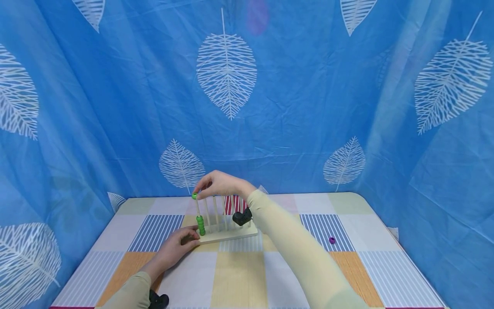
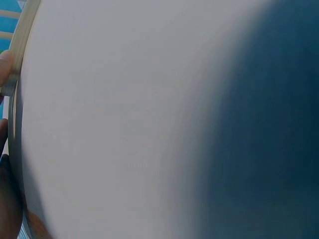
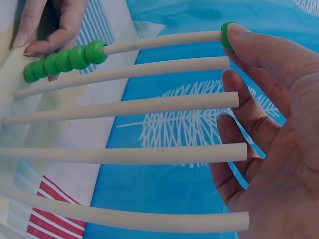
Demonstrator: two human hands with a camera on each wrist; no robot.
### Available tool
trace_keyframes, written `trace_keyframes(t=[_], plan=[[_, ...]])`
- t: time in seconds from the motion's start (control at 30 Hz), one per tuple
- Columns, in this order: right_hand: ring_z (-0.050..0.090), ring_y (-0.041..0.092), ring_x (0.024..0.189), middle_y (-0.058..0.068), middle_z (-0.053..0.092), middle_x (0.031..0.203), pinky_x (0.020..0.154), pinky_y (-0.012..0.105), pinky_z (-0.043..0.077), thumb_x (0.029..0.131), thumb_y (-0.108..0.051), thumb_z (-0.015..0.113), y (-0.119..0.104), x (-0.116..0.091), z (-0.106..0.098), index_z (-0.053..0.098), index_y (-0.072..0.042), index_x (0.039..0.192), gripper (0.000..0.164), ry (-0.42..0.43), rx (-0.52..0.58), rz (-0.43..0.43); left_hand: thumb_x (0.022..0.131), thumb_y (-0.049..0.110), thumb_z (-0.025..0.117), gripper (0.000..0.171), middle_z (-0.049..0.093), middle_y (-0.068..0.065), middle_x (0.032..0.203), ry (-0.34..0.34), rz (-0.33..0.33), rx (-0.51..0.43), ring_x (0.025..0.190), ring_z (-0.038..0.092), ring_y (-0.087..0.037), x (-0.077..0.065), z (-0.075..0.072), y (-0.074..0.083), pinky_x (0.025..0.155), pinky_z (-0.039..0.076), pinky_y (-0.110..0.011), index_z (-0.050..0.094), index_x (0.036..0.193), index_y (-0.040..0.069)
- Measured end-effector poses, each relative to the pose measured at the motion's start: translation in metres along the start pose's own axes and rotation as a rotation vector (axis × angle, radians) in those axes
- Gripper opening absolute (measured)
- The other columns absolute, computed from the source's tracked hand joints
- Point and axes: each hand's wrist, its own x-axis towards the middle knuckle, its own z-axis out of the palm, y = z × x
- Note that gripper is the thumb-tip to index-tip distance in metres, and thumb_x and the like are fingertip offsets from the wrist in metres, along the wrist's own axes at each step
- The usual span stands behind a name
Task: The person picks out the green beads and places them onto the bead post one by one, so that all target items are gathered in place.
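A pale wooden bead rack (image 1: 229, 235) with several upright pegs stands towards the back of the table. On its leftmost peg sits a stack of green beads (image 3: 64, 60), low down against the base. My right hand (image 1: 221, 184) pinches another green bead (image 3: 227, 36) between thumb and index finger at that peg's tip, its other fingers spread near the tips of neighbouring pegs. My left hand (image 1: 175, 246) grips the left end of the base, thumb in front and fingers around the side. The left wrist view catches only parts of its fingers (image 2: 5, 67) along the base edge.
A single purple bead (image 1: 332, 240) lies on the right side of the patchwork tablecloth (image 1: 239, 274). Blue curtains (image 1: 289, 107) with white leaf prints enclose the back and both sides. Black wrist devices (image 1: 242, 217) show at both wrists.
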Motion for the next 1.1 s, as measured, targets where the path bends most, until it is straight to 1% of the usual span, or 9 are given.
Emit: trace_keyframes(t=[0.13,0.23,0.67,0.9,1.1], plan=[[0.065,0.01,0.099,-0.009,0.071,0.111,0.084,0.026,0.055,0.097,-0.025,0.074,-0.0015,0.0004,0.0019,0.076,-0.019,0.117,0.022,0.002,-0.016,0.013,0.095,0.018,0.076,0.008,0.058,-0.015,0.145,0.005,0.003,0.003,0.138,0.047,-0.041,-0.0004,0.0,-0.0001,0.115,0.031,-0.065,0.07,0.097,0.023],[0.065,0.009,0.099,-0.009,0.071,0.11,0.084,0.025,0.055,0.097,-0.025,0.074,-0.0024,-0.0001,0.0023,0.076,-0.019,0.117,0.022,0.0,-0.015,0.014,0.094,0.018,0.076,0.008,0.058,-0.015,0.144,0.007,0.012,0.002,0.138,0.047,-0.042,-0.0002,0.0004,-0.0007,0.114,0.031,-0.066,0.07,0.097,0.022],[0.064,0.009,0.099,-0.01,0.07,0.11,0.084,0.026,0.055,0.097,-0.026,0.074,0.0004,0.0003,0.0044,0.076,-0.02,0.117,0.022,-0.002,-0.017,0.019,0.094,0.02,0.076,0.007,0.058,-0.015,0.144,0.006,0.004,0.001,0.138,0.047,-0.04,0.0001,0.0,-0.0005,0.116,0.03,-0.064,0.07,0.096,0.022],[0.065,0.01,0.097,-0.009,0.071,0.109,0.084,0.026,0.055,0.097,-0.024,0.073,0.0018,-0.0001,0.0048,0.076,-0.02,0.117,0.021,0.001,-0.027,0.001,0.094,0.02,0.076,0.007,0.058,-0.015,0.144,0.0,0.0,-0.009,0.139,0.047,-0.04,-0.0004,-0.0001,-0.0003,0.115,0.03,-0.065,0.07,0.096,0.022],[0.065,0.009,0.099,-0.009,0.071,0.113,0.086,0.026,0.055,0.097,-0.025,0.073,0.0025,-0.0037,0.0021,0.076,-0.021,0.117,0.021,0.014,-0.025,-0.011,0.094,0.02,0.076,0.007,0.058,-0.014,0.144,0.004,0.005,-0.013,0.138,0.047,-0.04,-0.0008,0.0005,-0.0013,0.115,0.031,-0.064,0.069,0.096,0.023]])
